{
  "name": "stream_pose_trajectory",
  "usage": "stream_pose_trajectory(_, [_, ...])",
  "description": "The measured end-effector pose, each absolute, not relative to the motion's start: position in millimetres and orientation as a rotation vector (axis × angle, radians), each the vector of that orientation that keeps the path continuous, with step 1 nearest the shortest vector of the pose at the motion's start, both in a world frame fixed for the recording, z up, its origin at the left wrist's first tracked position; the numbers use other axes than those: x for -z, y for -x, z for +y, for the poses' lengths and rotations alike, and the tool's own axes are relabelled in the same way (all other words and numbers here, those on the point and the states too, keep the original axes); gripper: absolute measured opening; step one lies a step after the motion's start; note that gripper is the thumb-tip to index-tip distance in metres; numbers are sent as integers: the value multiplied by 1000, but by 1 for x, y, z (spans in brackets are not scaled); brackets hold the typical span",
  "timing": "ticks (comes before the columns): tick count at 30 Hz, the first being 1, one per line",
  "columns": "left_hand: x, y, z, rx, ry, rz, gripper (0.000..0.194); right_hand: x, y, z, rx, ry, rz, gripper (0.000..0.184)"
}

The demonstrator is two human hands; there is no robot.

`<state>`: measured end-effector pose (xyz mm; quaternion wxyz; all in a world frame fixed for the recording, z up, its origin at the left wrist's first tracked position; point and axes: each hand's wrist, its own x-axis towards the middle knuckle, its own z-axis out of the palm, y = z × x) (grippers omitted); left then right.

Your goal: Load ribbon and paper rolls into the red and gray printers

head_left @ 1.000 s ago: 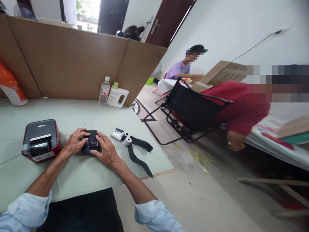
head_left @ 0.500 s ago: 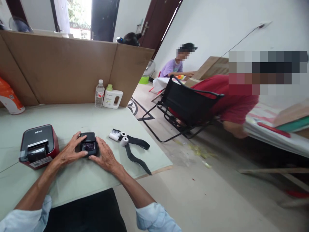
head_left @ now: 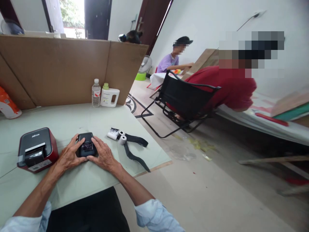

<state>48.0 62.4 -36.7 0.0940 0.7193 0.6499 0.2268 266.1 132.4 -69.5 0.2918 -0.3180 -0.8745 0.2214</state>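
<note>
A small black portable printer (head_left: 86, 145) with a glossy dark window lies on the pale green tabletop. My left hand (head_left: 70, 154) grips its left side, fingers along the far left edge and thumb at the near edge. From the right, my right hand (head_left: 103, 154) holds it, fingertips on its right top edge and thumb at the near corner. Both thumbs almost meet in front. Left of my hands stands a larger red and black printer (head_left: 37, 149). Small white paper rolls (head_left: 122, 139) lie to the right, with black strips (head_left: 135, 157) trailing from them.
A cardboard screen (head_left: 70, 71) borders the table's far side. Before it stand a clear water bottle (head_left: 96, 93), a white jug (head_left: 109, 96) and an orange and white bottle (head_left: 8, 103). A person in red sits in a black folding chair (head_left: 188, 96); another, in purple, sits farther back.
My right fingers have moved from the portable printer's right side onto its top edge. The view has shifted slightly. The person in red has moved a little.
</note>
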Motion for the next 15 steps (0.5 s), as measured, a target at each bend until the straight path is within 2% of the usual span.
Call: stream_pose_trajectory(15, [41, -43, 64, -702, -2193, 1905, 96, 73, -264, 131, -514, 812, -2316, 98])
